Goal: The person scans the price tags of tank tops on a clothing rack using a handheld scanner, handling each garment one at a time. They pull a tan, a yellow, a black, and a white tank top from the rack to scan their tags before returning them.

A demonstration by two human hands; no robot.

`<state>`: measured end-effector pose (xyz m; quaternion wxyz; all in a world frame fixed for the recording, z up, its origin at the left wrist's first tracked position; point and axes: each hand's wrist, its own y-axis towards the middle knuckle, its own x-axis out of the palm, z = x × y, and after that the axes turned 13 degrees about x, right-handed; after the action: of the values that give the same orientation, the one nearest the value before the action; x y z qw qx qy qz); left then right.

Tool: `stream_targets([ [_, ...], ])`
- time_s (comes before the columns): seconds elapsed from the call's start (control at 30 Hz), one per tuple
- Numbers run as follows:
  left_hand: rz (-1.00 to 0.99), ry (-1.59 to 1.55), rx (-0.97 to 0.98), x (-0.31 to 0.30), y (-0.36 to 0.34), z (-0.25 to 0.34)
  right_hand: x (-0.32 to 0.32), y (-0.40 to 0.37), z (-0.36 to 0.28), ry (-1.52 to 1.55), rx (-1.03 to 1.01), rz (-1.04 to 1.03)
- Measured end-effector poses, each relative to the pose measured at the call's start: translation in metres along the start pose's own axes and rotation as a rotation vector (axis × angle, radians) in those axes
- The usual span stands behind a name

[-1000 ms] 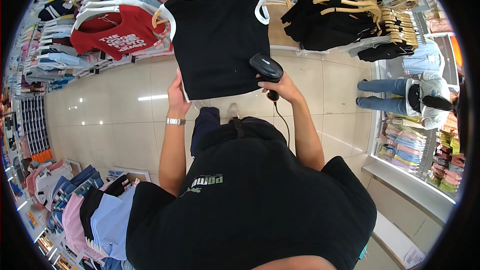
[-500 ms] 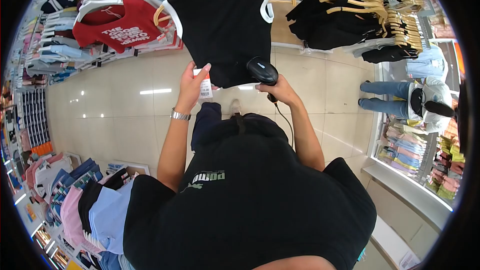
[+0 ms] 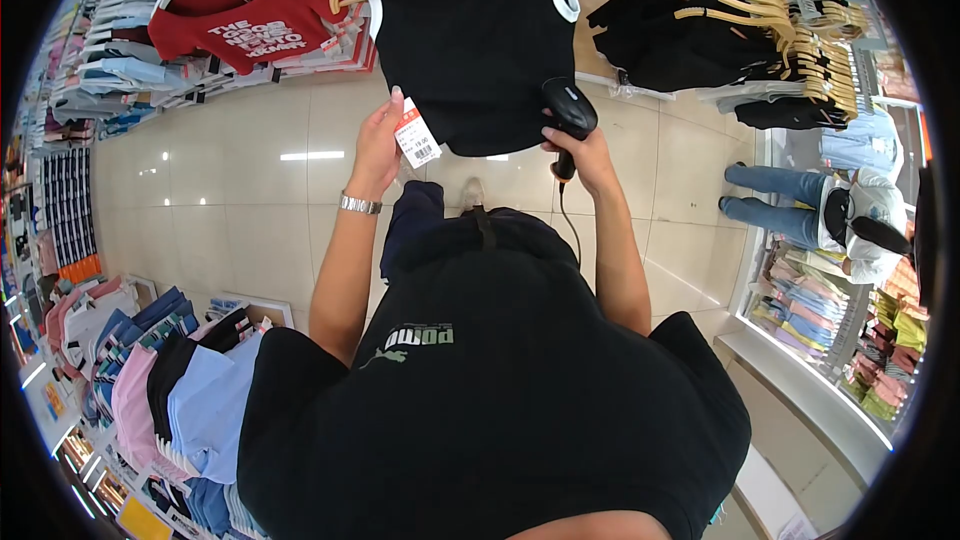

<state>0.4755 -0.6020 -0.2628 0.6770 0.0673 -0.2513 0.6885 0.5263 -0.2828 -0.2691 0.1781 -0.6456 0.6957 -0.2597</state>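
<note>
At arm's reach ahead: left hand point(image 3: 378, 145) pinches tag point(image 3: 417, 140) between thumb and fingers, barcode side tilted up, likely so it faces the scanner point(image 3: 568, 108). Right hand point(image 3: 590, 155) closed round scanner grip, head beside hem of hanging top point(image 3: 478, 40), near tag, not touching.

So the left hand point(image 3: 375, 145) came out from behind the black top's point(image 3: 470, 30) hem and now has the price tag point(image 3: 417, 140) pinched out, barcode facing up. The right hand point(image 3: 590, 155) slid the scanner point(image 3: 568, 110) right, off the fabric's front to the hem's right edge.
</note>
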Motion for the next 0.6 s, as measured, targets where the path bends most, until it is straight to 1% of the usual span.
stream_targets([
  [0.1, 0.032, -0.013, 0.009, 0.003, 0.0, -0.004, -0.004, 0.001, -0.004, -0.046, 0.015, 0.011],
  [0.17, 0.007, 0.062, -0.003, 0.005, -0.002, -0.002, -0.01, 0.004, -0.002, -0.09, 0.023, 0.0],
  [0.3, -0.001, 0.197, -0.002, 0.012, -0.005, 0.005, -0.013, 0.001, -0.003, -0.15, 0.022, 0.082],
  [0.37, -0.019, 0.279, 0.038, 0.014, -0.005, 0.006, -0.014, -0.003, -0.004, -0.145, 0.033, 0.104],
  [0.5, -0.078, 0.348, 0.064, 0.011, -0.001, 0.001, -0.013, -0.007, 0.001, -0.13, 0.017, 0.084],
  [0.6, -0.12, 0.358, 0.063, 0.013, -0.001, 0.005, 0.0, -0.02, -0.006, -0.109, 0.004, 0.045],
])
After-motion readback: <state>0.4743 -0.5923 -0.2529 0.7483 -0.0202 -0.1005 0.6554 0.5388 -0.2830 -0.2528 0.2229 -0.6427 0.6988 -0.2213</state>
